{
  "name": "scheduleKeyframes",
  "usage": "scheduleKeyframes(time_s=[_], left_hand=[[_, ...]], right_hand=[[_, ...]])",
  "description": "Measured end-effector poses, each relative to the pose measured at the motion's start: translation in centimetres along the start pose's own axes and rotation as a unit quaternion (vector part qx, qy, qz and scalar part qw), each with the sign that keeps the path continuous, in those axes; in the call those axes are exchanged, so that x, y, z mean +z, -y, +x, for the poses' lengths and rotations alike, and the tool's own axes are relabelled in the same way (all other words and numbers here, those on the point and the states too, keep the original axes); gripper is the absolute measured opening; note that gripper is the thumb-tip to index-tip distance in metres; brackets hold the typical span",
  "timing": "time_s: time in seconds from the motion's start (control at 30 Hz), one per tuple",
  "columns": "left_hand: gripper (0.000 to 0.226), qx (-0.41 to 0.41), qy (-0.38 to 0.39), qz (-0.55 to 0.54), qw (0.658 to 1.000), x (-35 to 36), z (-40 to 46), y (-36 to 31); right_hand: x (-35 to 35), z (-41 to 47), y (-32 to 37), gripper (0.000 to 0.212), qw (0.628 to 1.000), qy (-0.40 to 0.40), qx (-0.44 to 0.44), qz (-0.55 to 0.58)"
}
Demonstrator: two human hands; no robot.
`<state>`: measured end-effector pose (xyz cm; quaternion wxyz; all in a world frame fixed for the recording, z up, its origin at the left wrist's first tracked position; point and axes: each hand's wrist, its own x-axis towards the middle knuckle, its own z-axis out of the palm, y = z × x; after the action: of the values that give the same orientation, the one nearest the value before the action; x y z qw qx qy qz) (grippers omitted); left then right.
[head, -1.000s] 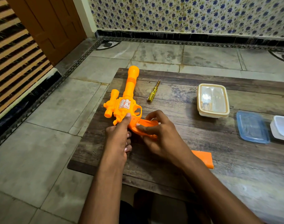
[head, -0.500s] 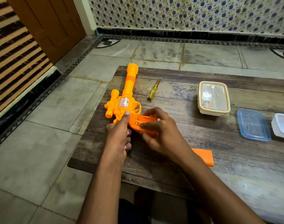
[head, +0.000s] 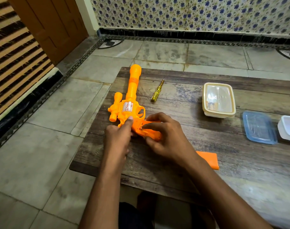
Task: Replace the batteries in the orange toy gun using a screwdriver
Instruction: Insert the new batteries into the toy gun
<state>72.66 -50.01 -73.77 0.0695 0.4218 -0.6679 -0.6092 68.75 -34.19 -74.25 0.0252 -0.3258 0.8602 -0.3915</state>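
The orange toy gun (head: 130, 104) lies flat on the wooden bench (head: 190, 146), barrel pointing away from the person, near the bench's left edge. The left hand (head: 117, 138) presses an outstretched finger down on the gun's body just behind the cylinder, other fingers curled under; it looks meant to pin the toy so it cannot slide. The right hand (head: 167, 139) has its fingers and thumb curled round the gun's grip, where the battery bay seems to sit open; whether a battery is under those fingers I cannot tell.

Beyond the gun's trigger guard, just to its right, the yellow screwdriver (head: 157, 90) lies untouched, so the screw work is probably paused. An orange cover piece (head: 208, 160) rests on the bench near the right forearm, likely the removed battery lid kept within reach. Farther right of the gun sit a lidded cream container (head: 218, 100), a blue lid (head: 259, 128) and a white tub (head: 288, 128).
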Motion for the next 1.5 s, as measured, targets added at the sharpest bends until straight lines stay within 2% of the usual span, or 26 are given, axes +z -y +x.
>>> scheduleKeyframes(time_s=[0.07,0.13,0.2,0.23,0.3,0.37,0.43,0.53,0.6,0.67,0.77,0.87,0.93,0.97,1.0,1.07,1.17,1.23,1.27,1.33,1.5], left_hand=[[0.051,0.066,-0.063,0.056,0.994,-0.2,-0.2,0.0],[0.051,0.14,-0.108,0.044,0.983,0.0,-0.4,-0.4],[0.049,0.203,-0.087,-0.024,0.975,0.9,-0.9,-1.0],[0.046,0.229,-0.055,-0.056,0.97,1.6,-1.2,-1.3],[0.04,0.288,0.003,-0.073,0.955,3.4,-2.1,-1.8],[0.032,0.347,0.051,-0.054,0.935,5.3,-3.2,-2.3],[0.028,0.401,0.087,0.001,0.912,7.0,-3.9,-2.2],[0.035,0.467,0.1,0.112,0.871,8.6,-4.3,-1.5],[0.036,0.473,0.101,0.118,0.868,8.8,-4.6,-1.4],[0.031,0.47,0.092,0.085,0.874,8.8,-4.6,-1.3],[0.027,0.451,0.098,0.033,0.887,8.5,-4.5,-1.4],[0.024,0.42,0.054,-0.012,0.906,7.9,-4.5,-1.6],[0.021,0.392,-0.016,-0.034,0.919,7.2,-4.4,-1.7],[0.018,0.371,-0.056,-0.044,0.926,6.8,-4.4,-1.6],[0.013,0.341,-0.092,-0.053,0.934,6.2,-4.3,-1.4],[0.014,0.246,-0.138,-0.05,0.958,5.1,-3.8,-0.7],[0.039,0.105,-0.143,-0.036,0.983,4.0,-2.4,0.4],[0.05,0.058,-0.153,-0.047,0.985,3.5,-2.1,0.5],[0.053,0.045,-0.153,-0.069,0.985,3.4,-2.2,0.4],[0.054,0.024,-0.137,-0.11,0.984,3.6,-2.1,0.4],[0.062,-0.002,-0.118,-0.19,0.975,3.9,-1.7,0.4]], right_hand=[[-0.2,-0.1,0.1,0.034,0.999,-0.031,-0.008,0.015],[-0.1,-0.1,0.2,0.028,0.994,-0.102,-0.014,0.037],[0.1,-0.1,0.5,0.019,0.978,-0.186,0.012,0.089],[0.1,-0.1,0.8,0.017,0.964,-0.211,0.048,0.151],[0.0,0.2,1.7,0.021,0.901,-0.226,0.137,0.344],[-0.1,0.4,2.6,0.028,0.798,-0.222,0.207,0.52],[-0.5,0.3,3.0,0.032,0.72,-0.235,0.257,0.601],[-0.6,0.2,2.5,0.029,0.608,-0.228,0.299,0.699],[-0.9,0.2,1.8,0.027,0.526,-0.226,0.299,0.764],[-1.2,0.4,1.2,0.029,0.475,-0.244,0.285,0.796],[-1.7,0.4,1.2,0.028,0.457,-0.249,0.272,0.809],[-1.7,0.4,0.9,0.04,0.465,-0.237,0.266,0.811],[-2.0,0.5,0.8,0.041,0.496,-0.234,0.265,0.793],[-2.1,0.5,0.7,0.037,0.528,-0.234,0.264,0.773],[-2.2,0.5,0.6,0.031,0.575,-0.233,0.265,0.738],[-2.2,0.3,0.2,0.023,0.691,-0.225,0.254,0.638],[-1.6,0.2,-0.6,0.018,0.854,-0.209,0.215,0.425],[-0.9,0.3,-1.1,0.013,0.925,-0.199,0.191,0.261],[-0.5,0.2,-1.1,0.011,0.94,-0.196,0.187,0.208],[0.2,0.1,-1.0,0.011,0.948,-0.186,0.192,0.172],[1.0,0.2,-0.7,0.017,0.93,-0.163,0.223,0.242]])
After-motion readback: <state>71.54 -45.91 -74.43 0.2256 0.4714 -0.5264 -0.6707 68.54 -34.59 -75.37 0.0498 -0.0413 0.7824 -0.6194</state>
